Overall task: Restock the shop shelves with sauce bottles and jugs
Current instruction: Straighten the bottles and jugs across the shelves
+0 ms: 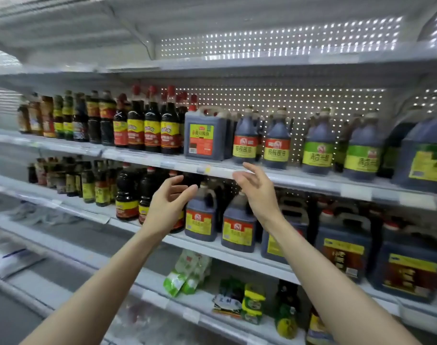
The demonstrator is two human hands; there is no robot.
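1. The square jug (205, 134) with the green and red label stands at the front of its shelf (312, 181). Bottles (152, 130) run in a row to its left and round jugs (246, 140) to its right, so this level looks largely stocked.
2. Further right of the square jug, the pegboard (295, 135) shows between the round jugs. I judge this a gap that could take more stock.
3. One level below the square jug, small jugs (201, 217) sit at the front edge, and that row also seems mostly filled.
4. The left hand (166, 207) is raised below the square jug, in front of the small jugs. Its fingers (185, 192) are spread and loosely curved, holding nothing.
5. The right hand (256, 190) is just below and right of the square jug, near the shelf edge. Its fingers (253, 170) are straight, apart and empty.
6. No bottle or jug is being carried, so the work is probably between items. The fresh stock is not in view.
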